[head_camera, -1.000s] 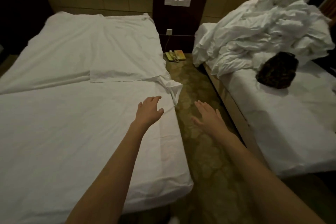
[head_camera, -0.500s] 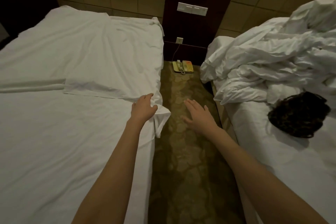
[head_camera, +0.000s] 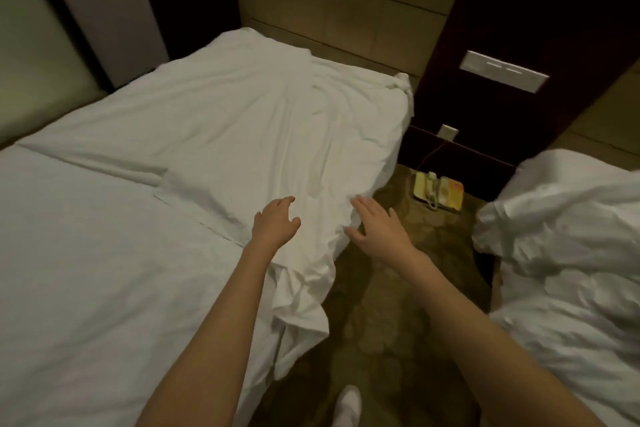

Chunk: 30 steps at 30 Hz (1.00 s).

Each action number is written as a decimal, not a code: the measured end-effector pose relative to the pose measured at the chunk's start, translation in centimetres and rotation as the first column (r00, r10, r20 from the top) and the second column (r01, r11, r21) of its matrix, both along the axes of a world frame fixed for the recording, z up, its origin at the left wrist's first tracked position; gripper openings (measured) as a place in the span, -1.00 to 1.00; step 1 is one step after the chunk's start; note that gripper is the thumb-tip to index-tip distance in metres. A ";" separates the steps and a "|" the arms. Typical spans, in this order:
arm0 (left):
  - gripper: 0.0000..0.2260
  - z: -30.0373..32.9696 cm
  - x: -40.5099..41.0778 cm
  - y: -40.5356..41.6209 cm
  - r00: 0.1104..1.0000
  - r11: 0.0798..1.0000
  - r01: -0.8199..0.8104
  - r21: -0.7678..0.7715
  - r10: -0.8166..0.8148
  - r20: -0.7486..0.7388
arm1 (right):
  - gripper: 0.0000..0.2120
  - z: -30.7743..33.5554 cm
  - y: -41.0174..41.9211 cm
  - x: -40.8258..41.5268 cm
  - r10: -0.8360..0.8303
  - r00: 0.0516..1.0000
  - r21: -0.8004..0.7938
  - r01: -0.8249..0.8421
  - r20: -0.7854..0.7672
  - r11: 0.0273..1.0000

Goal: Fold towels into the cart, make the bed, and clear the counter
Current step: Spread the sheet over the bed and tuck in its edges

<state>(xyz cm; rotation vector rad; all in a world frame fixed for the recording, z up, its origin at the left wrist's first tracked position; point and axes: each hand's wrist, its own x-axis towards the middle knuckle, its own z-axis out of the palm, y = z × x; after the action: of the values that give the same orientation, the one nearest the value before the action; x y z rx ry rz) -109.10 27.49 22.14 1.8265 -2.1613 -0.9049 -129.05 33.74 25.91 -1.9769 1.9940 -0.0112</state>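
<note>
Big white bed (head_camera: pixel 104 288) on the left, loose top sheet (head_camera: pixel 270 156) bunched at its near edge. Left hand (head_camera: pixel 275 224) flat on the sheet, fingers relaxed; right hand (head_camera: pixel 379 227) spread wide at the edge (holding nothing). Best to pinch the hanging corner (head_camera: pixel 301 308), pull straight, smooth flat. Small phone (head_camera: pixel 438 191) on the floor; no writing readable.

Item one, as I see it: bed (head_camera: pixel 86 288) on my left, white fitted cover, smooth and flat across the near part; item two: loose white sheet (head_camera: pixel 263 135) spread over the bed's far end, creased, its near edge lying as a fold across the mattress; one corner bunched and hanging off the bed's right side toward the floor.
</note>
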 end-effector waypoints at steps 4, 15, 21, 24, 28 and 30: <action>-0.54 -0.4 -1.4 -5.8 0.983 0.983 -0.183 0.007 0.183 0.029 | -0.39 0.3 -9.5 -2.2 0.211 0.977 -0.016 -0.211 0.000 0.977; -0.49 -7.3 -0.6 -17.9 0.822 0.822 -0.568 0.024 0.567 0.055 | -0.40 -7.4 -31.6 -2.2 0.565 0.823 0.054 -0.563 -0.047 0.825; -0.45 -12.6 0.6 -21.1 0.672 0.673 -0.740 0.023 0.736 0.081 | -0.41 -13.3 -39.5 0.7 0.695 0.718 0.098 -0.689 -0.039 0.718; -0.44 -15.7 1.9 -21.1 0.603 0.607 -0.794 0.011 0.786 0.137 | -0.42 -17.1 -41.9 2.8 0.764 0.644 0.127 -0.754 -0.044 0.644; -0.40 -22.1 4.9 -19.1 0.492 0.493 -0.869 0.047 0.849 0.192 | -0.41 -23.3 -43.6 6.2 0.840 0.540 0.183 -0.822 -0.047 0.539; -0.39 -25.0 6.1 -18.1 0.394 0.385 -0.919 0.082 0.897 0.203 | -0.40 -26.4 -44.2 7.6 0.870 0.490 0.179 -0.853 -0.044 0.490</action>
<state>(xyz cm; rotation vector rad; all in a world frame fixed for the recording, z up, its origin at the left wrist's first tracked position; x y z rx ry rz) -102.98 9.37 -2.85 2.6971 -0.7077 -0.6737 -121.47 -10.49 -0.45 -2.6983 0.7657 0.4927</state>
